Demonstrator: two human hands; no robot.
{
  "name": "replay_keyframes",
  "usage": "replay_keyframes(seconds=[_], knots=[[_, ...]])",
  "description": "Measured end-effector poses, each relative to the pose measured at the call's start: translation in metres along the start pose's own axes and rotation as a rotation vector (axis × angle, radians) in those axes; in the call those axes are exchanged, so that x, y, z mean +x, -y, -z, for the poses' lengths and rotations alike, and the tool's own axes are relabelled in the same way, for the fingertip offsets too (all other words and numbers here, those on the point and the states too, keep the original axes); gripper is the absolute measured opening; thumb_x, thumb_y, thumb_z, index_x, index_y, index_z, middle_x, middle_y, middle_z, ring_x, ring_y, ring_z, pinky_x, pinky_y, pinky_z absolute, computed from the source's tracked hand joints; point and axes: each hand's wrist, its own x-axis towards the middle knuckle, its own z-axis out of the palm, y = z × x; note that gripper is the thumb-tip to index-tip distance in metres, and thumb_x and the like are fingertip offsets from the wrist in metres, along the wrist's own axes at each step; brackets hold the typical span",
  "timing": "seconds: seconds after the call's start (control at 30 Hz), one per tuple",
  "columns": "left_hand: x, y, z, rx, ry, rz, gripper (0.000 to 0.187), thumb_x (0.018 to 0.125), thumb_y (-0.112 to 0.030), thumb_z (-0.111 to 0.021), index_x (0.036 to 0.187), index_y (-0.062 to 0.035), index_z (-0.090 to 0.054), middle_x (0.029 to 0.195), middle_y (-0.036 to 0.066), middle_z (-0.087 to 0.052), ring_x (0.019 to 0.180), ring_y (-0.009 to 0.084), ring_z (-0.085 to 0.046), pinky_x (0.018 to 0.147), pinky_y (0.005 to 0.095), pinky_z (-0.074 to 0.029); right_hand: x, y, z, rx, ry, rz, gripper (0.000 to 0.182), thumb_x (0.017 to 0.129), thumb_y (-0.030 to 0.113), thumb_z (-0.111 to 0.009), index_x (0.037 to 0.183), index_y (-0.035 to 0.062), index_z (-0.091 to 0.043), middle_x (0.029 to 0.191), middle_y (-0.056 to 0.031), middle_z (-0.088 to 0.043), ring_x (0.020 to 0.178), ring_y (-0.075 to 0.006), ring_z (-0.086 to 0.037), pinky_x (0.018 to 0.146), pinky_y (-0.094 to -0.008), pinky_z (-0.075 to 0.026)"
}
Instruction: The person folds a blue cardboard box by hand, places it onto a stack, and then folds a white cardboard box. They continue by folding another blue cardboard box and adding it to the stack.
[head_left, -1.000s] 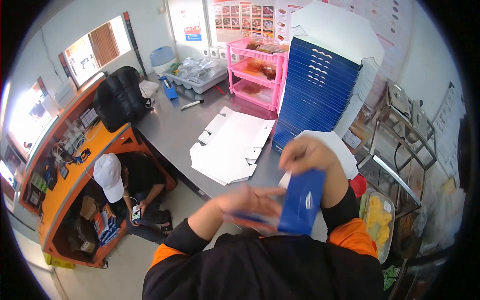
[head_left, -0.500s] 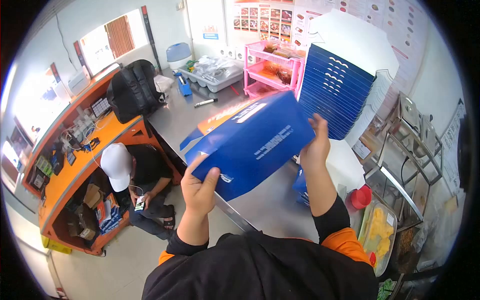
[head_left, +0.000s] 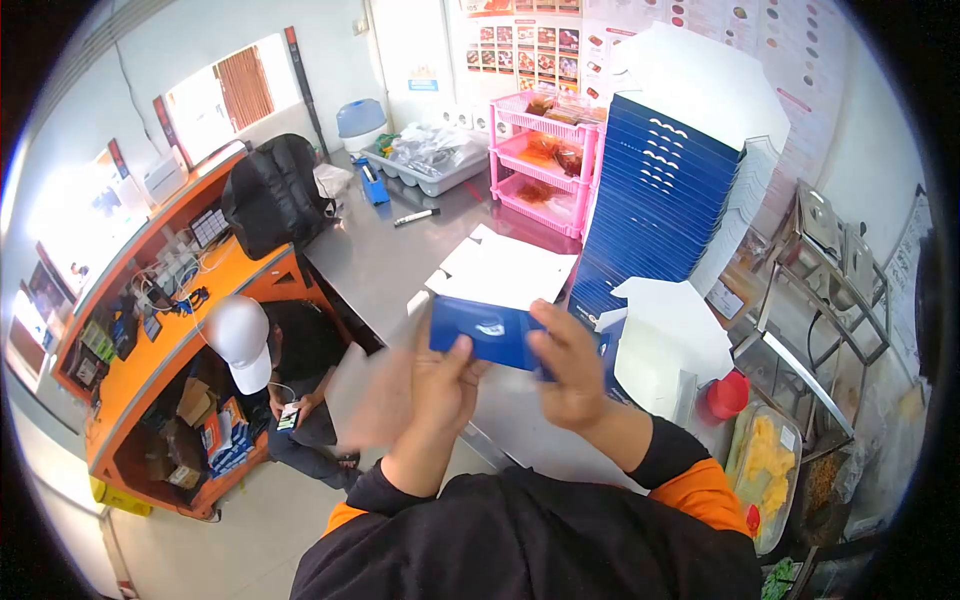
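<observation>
A cardboard box, blue outside and white inside, is held above the steel table in front of me, its white flaps facing up. My left hand grips its near left side with the thumb on the blue panel; part of this hand is smeared by motion. On the near right side, my right hand has its fingers wrapped round the edge. A tall stack of nested blue and white boxes stands behind to the right. Beside my right hand lies another open box with a white lid.
A pink rack, a grey tray of plastic bags and a marker are on the table. A seated person holds a phone at the left. Red cup and yellow food container stand right.
The box has turned from its blue side to show its white inside, and has come nearer and lower. Both hands have moved closer together. The view has shifted slightly.
</observation>
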Motion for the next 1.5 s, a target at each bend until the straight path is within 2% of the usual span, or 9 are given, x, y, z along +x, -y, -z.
replay_keyframes(seconds=[0.37, 0.5, 0.6, 0.7, 0.93, 1.07, 1.2, 1.3, 1.5], knots=[[-0.013, 0.029, 0.011, -0.038, 0.155, 0.192, 0.029, 0.090, -0.023, -0.047, 0.113, -0.0051, -0.048, 0.099, 0.004, -0.058, 0.086, 0.0135, -0.058, 0.074, 0.0262, -0.048, -0.008, 0.006, -0.018, -0.457, 0.033, -0.039, 0.043, 0.086, 0.037, -0.046, 0.108, 0.0013, -0.057, 0.117, -0.0253, -0.044, 0.103, -0.0378, -0.045, 0.088, -0.0452, -0.035], [-0.018, -0.005, 0.011, 0.269, 0.327, 0.265, 0.031, 0.088, -0.012, -0.048, 0.116, -0.0007, -0.046, 0.096, 0.004, -0.059, 0.082, 0.0099, -0.057, 0.067, 0.0236, -0.048, -0.005, 0.014, -0.001, -0.098, 0.045, -0.044, 0.059, 0.083, 0.050, -0.046, 0.107, -0.0036, -0.055, 0.105, -0.0243, -0.052, 0.091, -0.0333, -0.053, 0.080, -0.0388, -0.042], [-0.014, -0.043, 0.020, 0.486, 0.680, 0.700, 0.032, 0.083, -0.003, -0.050, 0.113, 0.0071, -0.045, 0.097, 0.007, -0.059, 0.083, 0.0094, -0.057, 0.068, 0.0226, -0.047, 0.006, 0.020, 0.038, 0.283, 0.072, -0.461, 0.049, 0.081, 0.042, -0.053, 0.105, -0.0010, -0.057, 0.090, -0.0193, -0.059, 0.080, -0.0298, -0.059, 0.072, -0.0343, -0.046], [-0.025, -0.028, 0.012, 0.207, 0.899, 0.766, 0.038, 0.072, 0.001, -0.056, 0.109, 0.0073, -0.048, 0.090, 0.008, -0.061, 0.077, 0.0109, -0.060, 0.064, 0.0214, -0.048, 0.050, 0.030, 0.043, 0.042, 0.707, -0.262, 0.035, 0.078, 0.030, -0.060, 0.100, 0.0021, -0.060, 0.080, -0.0141, -0.061, 0.072, -0.0277, -0.060, 0.067, -0.0337, -0.047], [-0.028, 0.000, 0.016, -0.311, 0.763, 1.015, 0.047, 0.072, -0.003, -0.062, 0.112, 0.0102, -0.043, 0.100, 0.013, -0.059, 0.090, 0.0157, -0.059, 0.079, 0.0268, -0.047, 0.058, 0.042, 0.047, -0.242, 0.799, -0.070, 0.023, 0.072, 0.022, -0.066, 0.091, 0.0086, -0.062, 0.081, -0.0079, -0.059, 0.077, -0.0282, -0.056, 0.070, -0.0335, -0.045], [-0.025, 0.021, 0.033, -0.078, 0.764, 1.077, 0.061, 0.072, -0.013, -0.066, 0.122, 0.0070, -0.037, 0.111, 0.013, -0.054, 0.098, 0.0170, -0.055, 0.084, 0.0281, -0.045, 0.050, 0.026, 0.049, 0.147, 1.107, -0.073, 0.037, 0.069, 0.029, -0.069, 0.098, 0.0074, -0.060, 0.088, -0.0093, -0.055, 0.080, -0.0281, -0.052, 0.075, -0.0347, -0.042], [0.010, -0.016, 0.011, 0.108, 1.030, 0.906, 0.079, 0.070, -0.040, -0.071, 0.123, 0.0081, -0.038, 0.111, 0.013, -0.054, 0.100, 0.0171, -0.052, 0.085, 0.0315, -0.043, 0.039, 0.036, 0.085, -0.136, 0.888, -0.144, 0.074, 0.055, 0.044, -0.076, 0.114, 0.0081, -0.049, 0.100, -0.0111, -0.048, 0.091, -0.0297, -0.048, 0.079, -0.0366, -0.040], [0.035, -0.044, -0.013, 0.875, 1.143, 0.450, 0.030, 0.070, -0.007, -0.071, 0.096, 0.0023, -0.060, 0.085, 0.011, -0.064, 0.079, 0.0148, -0.060, 0.069, 0.0281, -0.046, 0.012, 0.033, 0.104, -0.252, 0.537, -0.278, 0.072, 0.054, 0.038, -0.077, 0.115, 0.0101, -0.050, 0.103, -0.0114, -0.047, 0.094, -0.0289, -0.048, 0.084, -0.0369, -0.038], [0.024, 0.029, -0.082, 1.184, 1.252, -0.262, 0.026, 0.071, -0.001, -0.061, 0.097, -0.0043, -0.058, 0.078, 0.011, -0.059, 0.070, 0.0306, -0.056, 0.062, 0.0348, -0.046, -0.076, 0.038, 0.157, -0.317, -0.380, -0.355, 0.061, 0.066, 0.019, -0.071, 0.120, 0.0057, -0.046, 0.116, -0.0134, -0.047, 0.096, -0.0212, -0.050, 0.081, -0.0329, -0.041]])
